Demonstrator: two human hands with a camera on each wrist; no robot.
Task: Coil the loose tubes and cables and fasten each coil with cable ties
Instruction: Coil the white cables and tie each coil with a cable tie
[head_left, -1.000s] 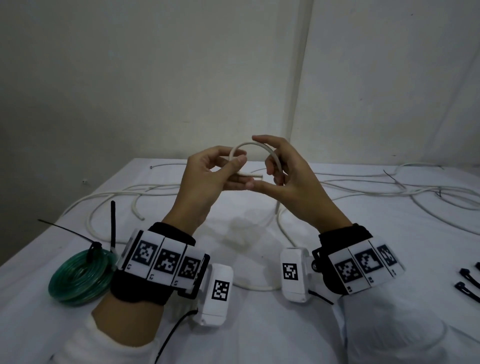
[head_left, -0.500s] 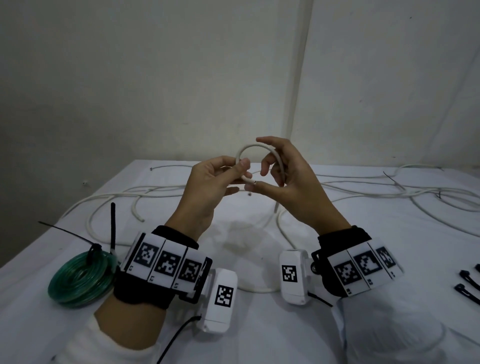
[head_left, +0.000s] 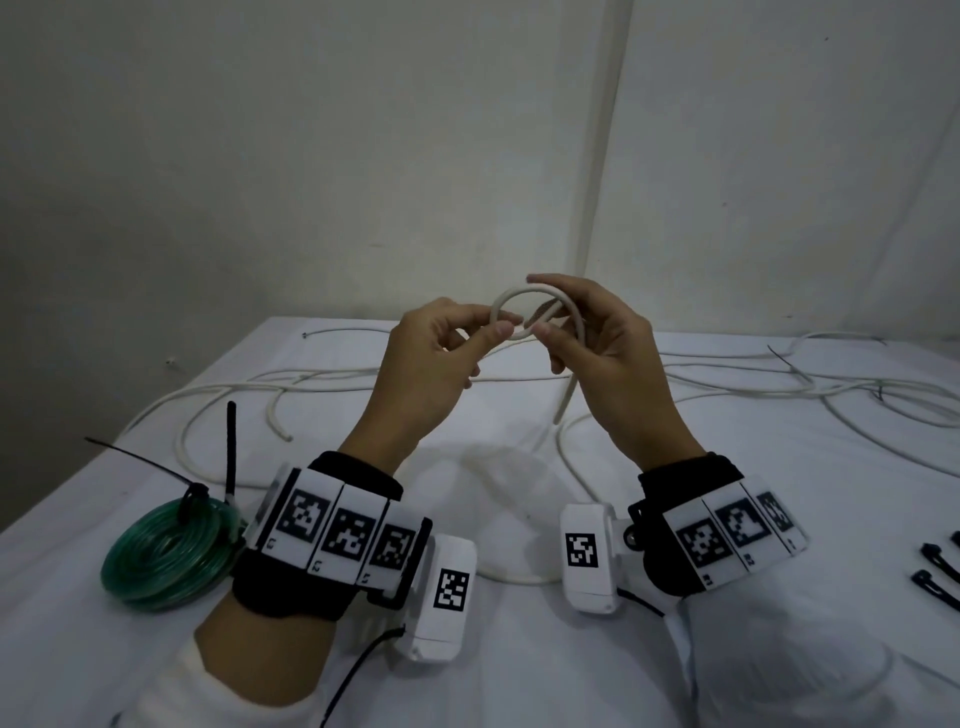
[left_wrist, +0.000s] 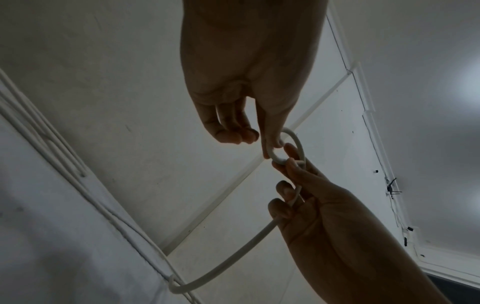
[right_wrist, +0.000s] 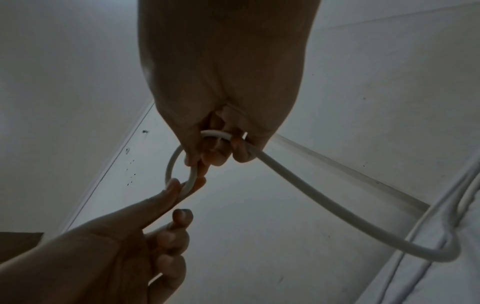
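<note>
- Risk of spring-back: I am pinching the first small loop of the white cable (head_left: 524, 304) where it crosses itself, left hand (head_left: 436, 364) by thumb and forefinger, right hand (head_left: 605, 343) with fingers curled round it; the loop looks stiff, so easing either pinch would probably let it pop open.
- Risk of snagging: the tail is trailing down to the bench (head_left: 519, 665) among other loose cables (head_left: 779, 384).
- Cable is looking smooth, round and off-white, held up above the bench.

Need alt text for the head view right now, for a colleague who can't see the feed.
Both hands, left hand and right hand, pinch a small loop of white cable above a white table. More white cable trails across the table; a tied green tube coil lies left, black cable ties right.
</note>
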